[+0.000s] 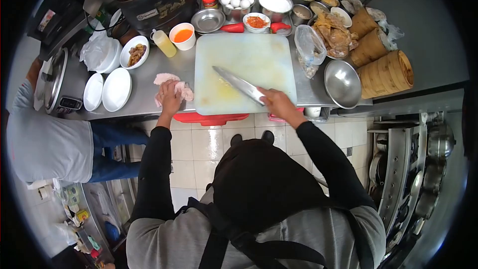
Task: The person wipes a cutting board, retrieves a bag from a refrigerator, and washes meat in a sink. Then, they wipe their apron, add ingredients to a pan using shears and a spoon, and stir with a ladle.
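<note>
My right hand [277, 103] is wrapped round the handle of a large kitchen knife [240, 84]. Its blade lies over the white cutting board [244, 50], tip pointing up and to the left. Yellowish wet residue marks the board beside the blade. To the left of the board, my left hand [171, 96] grips a crumpled pink cloth [186, 93] on the steel counter. Part of the cloth is hidden under the fingers.
Behind the board stand a bowl of eggs [246, 3], a bowl of white powder [275, 3] and several others. A squeeze bottle [164, 44] and orange-filled tub [182, 36] sit left; a steel bowl [342, 84] and bamboo steamers [386, 74] right. Another person [52, 139] stands at left.
</note>
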The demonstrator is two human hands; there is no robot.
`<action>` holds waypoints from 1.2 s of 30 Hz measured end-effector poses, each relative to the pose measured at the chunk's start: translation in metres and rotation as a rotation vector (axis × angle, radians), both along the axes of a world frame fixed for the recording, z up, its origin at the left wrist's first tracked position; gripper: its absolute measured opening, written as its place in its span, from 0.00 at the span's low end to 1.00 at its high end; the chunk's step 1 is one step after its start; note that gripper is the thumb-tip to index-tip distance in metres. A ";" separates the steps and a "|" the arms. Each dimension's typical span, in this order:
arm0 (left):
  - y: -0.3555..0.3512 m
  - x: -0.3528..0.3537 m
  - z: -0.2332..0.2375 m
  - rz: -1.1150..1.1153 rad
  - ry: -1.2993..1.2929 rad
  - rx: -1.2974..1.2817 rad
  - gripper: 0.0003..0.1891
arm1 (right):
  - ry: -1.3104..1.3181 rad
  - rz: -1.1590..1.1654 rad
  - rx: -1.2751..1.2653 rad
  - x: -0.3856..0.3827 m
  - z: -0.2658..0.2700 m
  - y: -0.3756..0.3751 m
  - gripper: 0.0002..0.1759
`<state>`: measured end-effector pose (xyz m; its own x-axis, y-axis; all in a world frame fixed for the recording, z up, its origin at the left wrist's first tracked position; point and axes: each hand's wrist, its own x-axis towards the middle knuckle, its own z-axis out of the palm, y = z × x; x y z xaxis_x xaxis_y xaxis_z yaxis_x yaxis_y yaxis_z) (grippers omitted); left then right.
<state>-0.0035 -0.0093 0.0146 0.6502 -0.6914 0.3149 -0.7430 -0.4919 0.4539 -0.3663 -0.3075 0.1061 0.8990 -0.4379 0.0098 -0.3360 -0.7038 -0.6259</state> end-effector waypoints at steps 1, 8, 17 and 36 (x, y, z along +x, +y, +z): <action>-0.002 0.001 0.002 0.007 0.002 0.005 0.20 | -0.001 0.044 0.056 -0.007 0.003 -0.004 0.24; -0.006 -0.010 0.013 0.071 0.017 0.043 0.19 | -0.012 -0.152 -0.035 -0.039 -0.014 0.007 0.23; -0.006 -0.009 0.016 0.033 0.030 -0.005 0.20 | -0.015 -0.314 0.022 -0.008 -0.015 -0.036 0.25; -0.006 -0.011 0.014 0.053 0.026 0.052 0.19 | 0.084 -0.417 0.013 -0.094 0.003 -0.029 0.25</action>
